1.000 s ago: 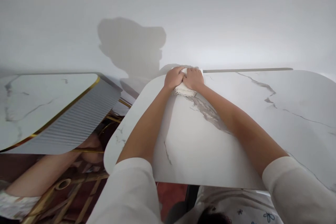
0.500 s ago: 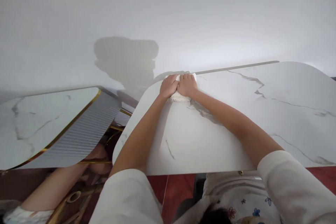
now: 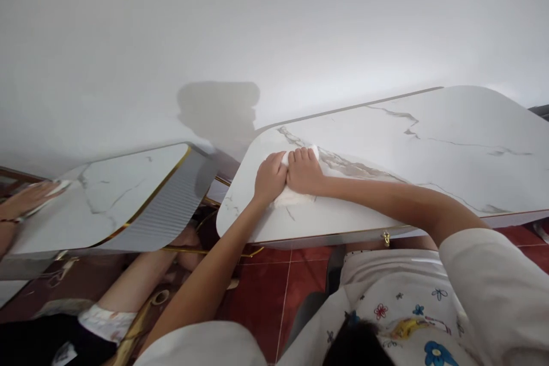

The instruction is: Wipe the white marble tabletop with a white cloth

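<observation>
My L hand & R hand sit side by side, fingers curled over the cloth, so grip's closed on it; tightness I can't tell. Cloth's on the desk, under grip & showing on its near side. Two hands prob. = even pressure. Well left of grip, co-worker's hand is on a 2nd desk.
</observation>
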Action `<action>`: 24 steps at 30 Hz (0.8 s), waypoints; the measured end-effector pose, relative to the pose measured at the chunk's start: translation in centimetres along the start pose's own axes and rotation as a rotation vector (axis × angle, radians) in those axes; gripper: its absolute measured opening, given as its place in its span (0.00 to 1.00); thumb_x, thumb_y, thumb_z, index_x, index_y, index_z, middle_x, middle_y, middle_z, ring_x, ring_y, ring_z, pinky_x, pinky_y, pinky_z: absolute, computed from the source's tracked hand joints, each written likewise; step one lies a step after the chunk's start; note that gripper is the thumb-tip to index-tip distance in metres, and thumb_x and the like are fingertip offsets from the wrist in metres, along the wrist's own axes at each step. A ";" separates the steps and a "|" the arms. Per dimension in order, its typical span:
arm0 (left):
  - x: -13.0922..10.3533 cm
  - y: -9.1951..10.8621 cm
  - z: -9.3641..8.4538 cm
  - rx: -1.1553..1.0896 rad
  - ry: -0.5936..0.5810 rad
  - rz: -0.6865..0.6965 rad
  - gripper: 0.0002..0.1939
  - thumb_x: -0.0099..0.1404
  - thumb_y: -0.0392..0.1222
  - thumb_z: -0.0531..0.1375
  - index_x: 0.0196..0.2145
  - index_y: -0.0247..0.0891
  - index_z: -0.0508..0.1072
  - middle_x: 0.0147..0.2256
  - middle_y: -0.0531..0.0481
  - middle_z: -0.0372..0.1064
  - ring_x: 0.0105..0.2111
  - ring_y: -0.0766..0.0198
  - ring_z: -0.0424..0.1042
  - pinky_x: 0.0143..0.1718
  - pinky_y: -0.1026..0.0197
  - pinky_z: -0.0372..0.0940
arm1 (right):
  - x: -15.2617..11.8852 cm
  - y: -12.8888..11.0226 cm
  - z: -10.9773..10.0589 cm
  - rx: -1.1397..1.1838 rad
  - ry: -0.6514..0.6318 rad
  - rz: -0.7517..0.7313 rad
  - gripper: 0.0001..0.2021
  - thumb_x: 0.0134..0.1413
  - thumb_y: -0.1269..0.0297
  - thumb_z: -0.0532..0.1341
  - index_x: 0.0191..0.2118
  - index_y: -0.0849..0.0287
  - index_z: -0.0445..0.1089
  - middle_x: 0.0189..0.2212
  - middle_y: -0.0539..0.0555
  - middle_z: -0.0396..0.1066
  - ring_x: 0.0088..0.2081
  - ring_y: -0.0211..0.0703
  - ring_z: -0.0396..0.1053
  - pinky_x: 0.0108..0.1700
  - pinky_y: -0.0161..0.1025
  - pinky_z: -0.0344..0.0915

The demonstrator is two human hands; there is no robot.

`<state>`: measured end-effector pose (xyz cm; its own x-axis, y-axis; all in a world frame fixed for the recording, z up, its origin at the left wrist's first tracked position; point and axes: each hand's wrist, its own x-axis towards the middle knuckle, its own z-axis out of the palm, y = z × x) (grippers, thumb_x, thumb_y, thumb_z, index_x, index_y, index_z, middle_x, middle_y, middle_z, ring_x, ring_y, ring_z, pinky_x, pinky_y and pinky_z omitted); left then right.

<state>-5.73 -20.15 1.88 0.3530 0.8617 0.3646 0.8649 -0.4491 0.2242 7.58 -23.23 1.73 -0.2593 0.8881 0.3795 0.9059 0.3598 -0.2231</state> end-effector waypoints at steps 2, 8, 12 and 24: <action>-2.1 0.5 -0.7 0.012 -0.010 -0.002 0.28 0.61 0.38 0.44 0.55 0.32 0.69 0.54 0.36 0.71 0.57 0.46 0.67 0.61 0.43 0.61 | -1.8 -1.1 -0.5 -0.016 -0.002 -0.031 0.25 0.64 0.66 0.50 0.60 0.82 0.61 0.55 0.76 0.67 0.58 0.63 0.62 0.63 0.57 0.50; -6.4 2.2 -1.6 0.035 -0.003 -0.046 0.27 0.61 0.38 0.45 0.56 0.32 0.68 0.56 0.34 0.69 0.59 0.45 0.66 0.62 0.40 0.60 | -5.2 -2.4 -1.9 0.008 -0.023 -0.109 0.25 0.63 0.65 0.52 0.59 0.82 0.62 0.54 0.76 0.68 0.56 0.63 0.63 0.62 0.57 0.51; -7.1 2.8 -1.7 0.035 -0.006 -0.044 0.27 0.61 0.37 0.44 0.55 0.31 0.68 0.56 0.33 0.69 0.58 0.45 0.66 0.62 0.40 0.60 | -6.0 -2.5 -2.5 0.007 -0.050 -0.105 0.26 0.63 0.65 0.51 0.60 0.82 0.61 0.56 0.76 0.66 0.58 0.64 0.62 0.63 0.58 0.50; -5.3 3.6 -1.8 0.036 -0.008 -0.095 0.24 0.59 0.37 0.46 0.50 0.37 0.72 0.51 0.38 0.73 0.53 0.45 0.70 0.57 0.43 0.64 | -4.9 -1.4 -2.6 0.095 -0.086 -0.086 0.23 0.62 0.65 0.51 0.56 0.79 0.65 0.53 0.74 0.69 0.53 0.62 0.64 0.58 0.55 0.53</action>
<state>-5.17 -26.77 2.34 0.2711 0.9019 0.3362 0.9068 -0.3565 0.2251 8.49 -28.81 2.52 -0.3661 0.8726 0.3232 0.8443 0.4576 -0.2790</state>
